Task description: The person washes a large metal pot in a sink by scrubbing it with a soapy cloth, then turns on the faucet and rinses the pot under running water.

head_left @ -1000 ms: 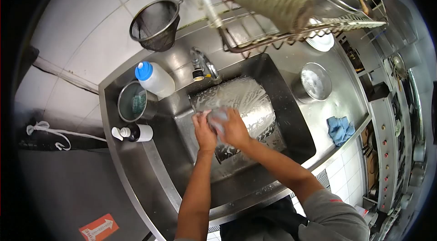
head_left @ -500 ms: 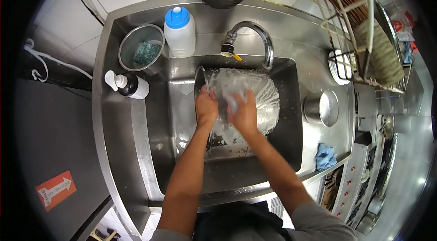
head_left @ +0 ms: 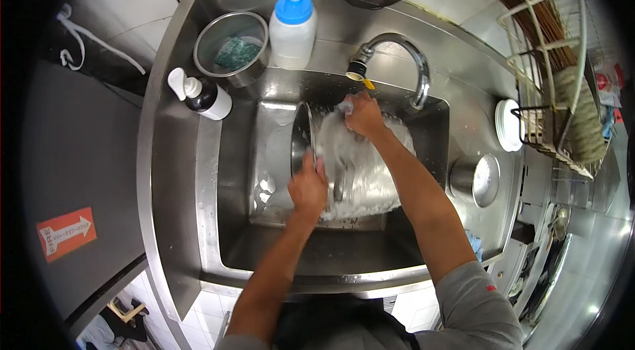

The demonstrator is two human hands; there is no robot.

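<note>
A large metal pot (head_left: pixel 380 181) lies on its side in the steel sink (head_left: pixel 291 251), its wall covered in white suds and its rim facing left. My left hand (head_left: pixel 309 186) is closed on that rim, at the near side. Against the far side of the wall, my right hand (head_left: pixel 364 115) is closed on a pale, sudsy sponge or cloth (head_left: pixel 345 107), mostly hidden by the fingers. A pot handle (head_left: pixel 344 181) shows through the foam between my hands.
A curved faucet (head_left: pixel 420 72) rises behind the pot. At the back left stand a metal container (head_left: pixel 202 46) with a green scouring pad (head_left: pixel 238 52), a blue-capped bottle (head_left: pixel 292 39) and a pump bottle (head_left: pixel 210 100). Rightward are a small metal pot (head_left: pixel 466 181), white plates (head_left: pixel 508 126) and a wire rack (head_left: pixel 539 135).
My right hand has moved from the middle of the pot's wall to its far side. My left hand has shifted nearer along the rim. The pot looks turned, its handle now showing.
</note>
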